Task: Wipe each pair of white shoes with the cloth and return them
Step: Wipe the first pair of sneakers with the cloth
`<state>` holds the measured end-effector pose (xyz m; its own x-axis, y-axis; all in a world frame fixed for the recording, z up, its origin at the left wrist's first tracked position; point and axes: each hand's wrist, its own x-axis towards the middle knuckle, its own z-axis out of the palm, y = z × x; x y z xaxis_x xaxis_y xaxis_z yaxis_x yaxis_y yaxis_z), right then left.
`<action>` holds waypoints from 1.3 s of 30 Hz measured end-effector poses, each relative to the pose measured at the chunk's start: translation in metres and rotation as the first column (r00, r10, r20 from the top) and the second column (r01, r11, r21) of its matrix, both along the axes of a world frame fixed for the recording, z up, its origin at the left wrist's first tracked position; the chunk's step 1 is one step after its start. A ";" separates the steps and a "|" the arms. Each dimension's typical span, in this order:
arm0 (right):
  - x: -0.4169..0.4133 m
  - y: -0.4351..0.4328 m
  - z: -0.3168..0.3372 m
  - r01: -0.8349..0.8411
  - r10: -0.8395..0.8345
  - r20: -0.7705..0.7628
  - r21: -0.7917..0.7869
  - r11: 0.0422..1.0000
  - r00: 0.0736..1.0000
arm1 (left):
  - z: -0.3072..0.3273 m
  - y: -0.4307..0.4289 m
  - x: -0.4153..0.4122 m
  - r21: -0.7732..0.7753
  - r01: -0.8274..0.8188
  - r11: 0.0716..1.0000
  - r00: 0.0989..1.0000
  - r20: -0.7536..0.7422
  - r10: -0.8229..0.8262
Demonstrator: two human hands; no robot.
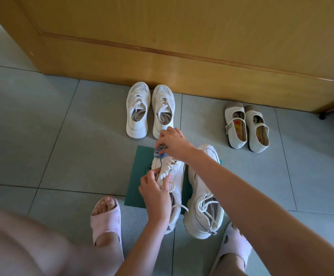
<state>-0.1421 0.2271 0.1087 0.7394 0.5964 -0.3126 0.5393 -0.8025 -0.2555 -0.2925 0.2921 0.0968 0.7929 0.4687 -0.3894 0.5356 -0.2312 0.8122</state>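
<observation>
Two chunky white sneakers stand on a green mat [140,176] in front of me. My left hand [156,193] grips the left sneaker [175,172] over its laces and tongue. My right hand [172,143] holds a bunched blue cloth [159,153] against that sneaker's toe. The right sneaker [204,204] stands beside it, untouched, under my right forearm. A second pair of white lace-up sneakers [150,110] sits by the wooden door. A pair of cream strap shoes [246,127] sits to the right.
A wooden door [182,46] closes off the far side. The floor is grey tile [42,136]. My feet in pink slippers [106,218] flank the mat, with my bare knee at the lower left. A dark furniture foot [322,116] shows at the far right.
</observation>
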 end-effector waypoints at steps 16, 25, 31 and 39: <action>-0.052 -0.037 -0.016 0.745 -0.771 -0.086 0.341 0.572 0.631 | 0.003 0.004 0.002 -0.061 0.020 0.998 0.999 -0.034 -0.022; -0.090 -0.049 0.001 0.744 -0.739 -0.137 0.256 0.617 0.660 | 0.000 0.013 0.003 -0.118 0.037 0.992 0.999 -0.034 -0.041; -0.049 -0.044 0.022 0.729 -0.780 -0.159 0.503 0.464 0.605 | -0.001 0.028 0.002 -0.251 -0.002 0.968 1.000 -0.017 -0.003; -0.039 -0.005 0.003 0.721 -0.707 -0.265 0.500 0.481 0.656 | 0.005 0.036 0.006 -0.351 -0.030 0.936 0.999 -0.053 0.012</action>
<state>-0.1812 0.2216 0.1118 0.9850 -0.0739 -0.1561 -0.1672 -0.6344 -0.7547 -0.2869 0.3276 0.1015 0.7600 0.3110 -0.5707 0.5786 0.0763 0.8120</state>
